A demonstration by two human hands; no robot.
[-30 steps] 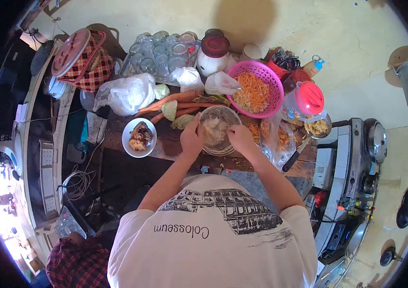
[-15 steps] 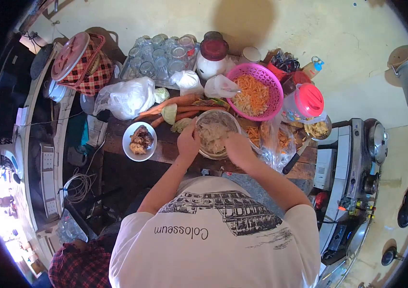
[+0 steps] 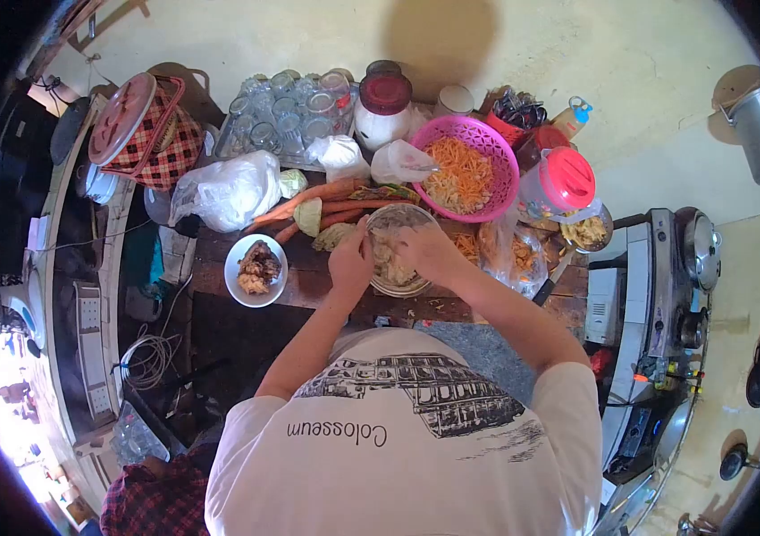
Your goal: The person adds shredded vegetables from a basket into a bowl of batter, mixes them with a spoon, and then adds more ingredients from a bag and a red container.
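Observation:
A round bowl [image 3: 400,288] with a pale, wet-looking mixture [image 3: 389,255] stands on the wooden table in front of me. My left hand [image 3: 351,266] grips the bowl's left rim. My right hand [image 3: 429,252] reaches over the right rim, its fingers down in the mixture and partly hidden; what they hold, if anything, cannot be made out. Left of the bowl is a white bowl [image 3: 239,290] with dark and light brown food. Carrots [image 3: 322,196] and cut cabbage [image 3: 308,216] lie just behind. A pink basket [image 3: 512,179] of shredded vegetables stands behind on the right.
Glasses stand on a metal tray [image 3: 237,152] at the back, beside a red-lidded jar [image 3: 384,116]. A white plastic bag [image 3: 232,192] lies at the left. To the right are a pink-lidded container [image 3: 563,183], a plastic bag [image 3: 509,255] and a knife [image 3: 548,284]. Someone's checked sleeve [image 3: 156,496] shows lower left.
My right hand has moved left and up, further into the bowl. My left hand remains on the rim. The whole view has shifted slightly.

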